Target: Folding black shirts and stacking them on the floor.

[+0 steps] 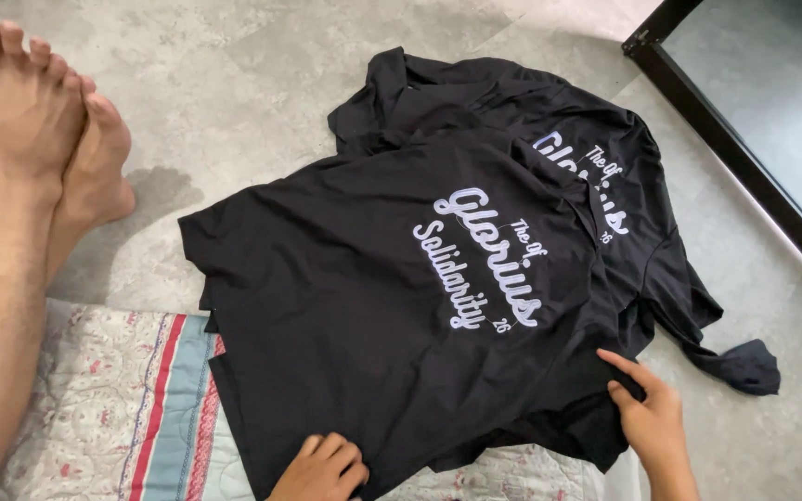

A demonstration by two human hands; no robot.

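A black T-shirt [373, 315] with pale script lettering lies spread on the grey floor [234, 83], its near edge overlapping a patterned quilt [122, 408] with red and blue stripes. A second black shirt [512, 102] with the same kind of lettering lies beneath it, reaching toward the far right of the floor, near a dark metal frame [744, 158].

The person's left hand [322, 468] rests on the near hem with its fingers curled; whether it pinches the cloth or only presses on it cannot be told from this view. The right hand [647, 408] sits at the shirt's right side near the sleeve, its fingers partly closed and the index finger stretched onto the fabric, seemingly gripping the edge of the cloth.

Judging from this, the top shirt is being arranged flat. To do that well, both hands would best take only the top layer, so the shirt below is not dragged along, and draw the cloth evenly outward so the creases near the right sleeve smooth out. Another person's bare feet [48, 121] lie at the far left, well apart from the shirts.
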